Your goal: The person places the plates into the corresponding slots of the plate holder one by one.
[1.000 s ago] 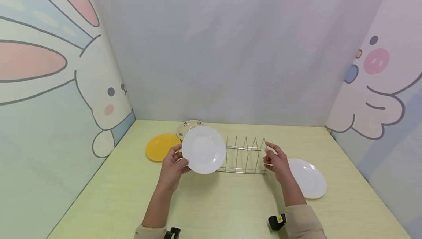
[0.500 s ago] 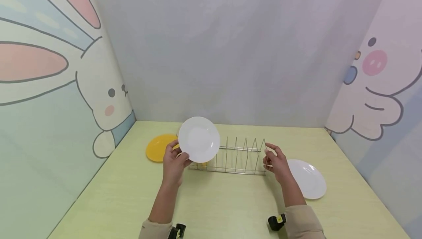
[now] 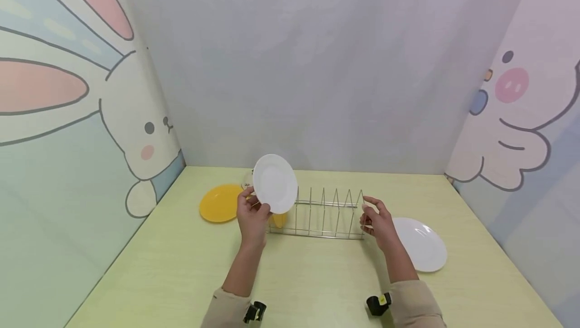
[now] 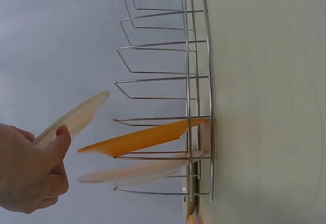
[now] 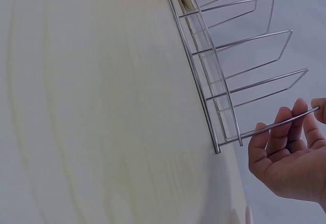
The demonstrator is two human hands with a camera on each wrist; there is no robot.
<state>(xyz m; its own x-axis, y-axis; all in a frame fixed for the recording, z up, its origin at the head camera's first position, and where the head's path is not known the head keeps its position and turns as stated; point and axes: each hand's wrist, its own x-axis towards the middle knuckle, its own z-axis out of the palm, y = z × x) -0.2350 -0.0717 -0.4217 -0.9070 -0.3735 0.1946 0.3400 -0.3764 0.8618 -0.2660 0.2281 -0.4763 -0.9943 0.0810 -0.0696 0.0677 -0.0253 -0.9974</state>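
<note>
My left hand pinches a white plate by its lower left edge, thumb on the front. The plate is tilted, raised above the left end of a wire dish rack. In the left wrist view, a yellow-orange plate and a pale plate stand in neighbouring slots, and the held plate is apart from the wires. At the rack's right end, my right hand holds the last upright wire; in the right wrist view the fingers curl around that wire.
A yellow plate lies on the table left of the rack. Behind the held plate, a patterned cream plate is mostly hidden. A large white plate lies right of my right forearm. A grey curtain backs the table.
My left hand has lifted the white plate up and away, then turned it and moved it slightly right. More of the rack's left end shows now. My right hand has stayed on the rack.
</note>
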